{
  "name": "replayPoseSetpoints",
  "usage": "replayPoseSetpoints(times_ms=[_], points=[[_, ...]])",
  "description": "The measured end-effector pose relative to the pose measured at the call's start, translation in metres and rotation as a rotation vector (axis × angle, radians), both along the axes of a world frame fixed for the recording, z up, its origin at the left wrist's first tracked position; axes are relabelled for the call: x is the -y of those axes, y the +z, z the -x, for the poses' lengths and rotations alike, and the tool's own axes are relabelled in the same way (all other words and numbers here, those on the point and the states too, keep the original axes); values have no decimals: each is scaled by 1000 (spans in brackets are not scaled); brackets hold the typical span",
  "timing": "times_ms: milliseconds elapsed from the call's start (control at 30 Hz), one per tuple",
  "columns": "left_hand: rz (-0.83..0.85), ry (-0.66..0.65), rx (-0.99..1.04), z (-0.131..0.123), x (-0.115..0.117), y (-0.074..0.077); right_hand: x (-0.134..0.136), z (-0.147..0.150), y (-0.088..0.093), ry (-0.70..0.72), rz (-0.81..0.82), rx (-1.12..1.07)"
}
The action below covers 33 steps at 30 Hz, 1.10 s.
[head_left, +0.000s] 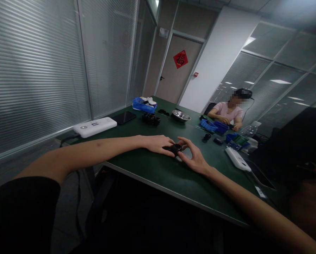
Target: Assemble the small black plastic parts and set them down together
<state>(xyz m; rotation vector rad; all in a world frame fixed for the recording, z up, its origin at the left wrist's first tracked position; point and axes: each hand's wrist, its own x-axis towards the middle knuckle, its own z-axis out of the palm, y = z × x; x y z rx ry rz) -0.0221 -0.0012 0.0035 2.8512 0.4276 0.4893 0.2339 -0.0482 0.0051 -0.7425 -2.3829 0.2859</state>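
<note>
My left hand [158,143] reaches across the green table [158,173] and pinches a small black round part [175,149] from the left. On the part's right side, my right hand [193,156] curls its fingertips around the same piece. Both hands rest low on the table top, meeting at the part. What the part is in detail is too dark to make out.
A white power pack [94,126] and a dark phone [124,117] lie at the left. Further back are black parts [150,119], a blue bin [144,104], a metal bowl [181,115] and blue trays [214,126]. Another person [230,110] works at the far end. A white device [237,159] lies at right.
</note>
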Motion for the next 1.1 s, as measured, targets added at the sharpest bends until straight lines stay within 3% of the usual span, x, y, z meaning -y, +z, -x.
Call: replayPoseSetpoints(times_ms=[133, 1100], points=[[6, -17, 23, 0, 0, 0, -2, 0, -2, -46, -2, -17], [8, -17, 25, 0, 2, 1, 0, -1, -1, -2, 1, 23]])
